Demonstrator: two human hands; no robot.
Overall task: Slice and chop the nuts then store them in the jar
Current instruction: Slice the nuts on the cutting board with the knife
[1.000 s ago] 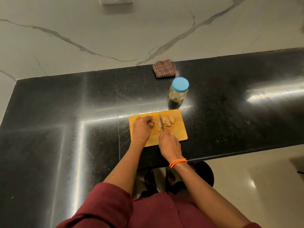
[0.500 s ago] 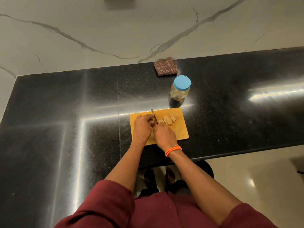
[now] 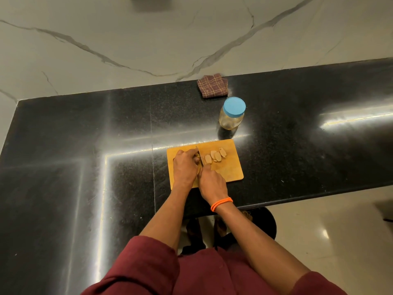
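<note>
Nuts (image 3: 215, 156): several slices lie near the far edge of the cutting board (image 3: 230, 169); my left hand (image 3: 184, 167) pinches one more, my right hand (image 3: 210, 182) grips the knife (image 3: 200, 156) on it. Chopping remains; jar (image 3: 232, 114), beyond the board's far right corner, lidded and unfilled.

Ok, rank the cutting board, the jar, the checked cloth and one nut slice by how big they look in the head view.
1. Cutting board, largest, though both hands cover part of it.
2. Jar and checked cloth: close in apparent size, and the cloth lies farther off, so I won't rank them.
3. Nut slice, smallest.
</note>
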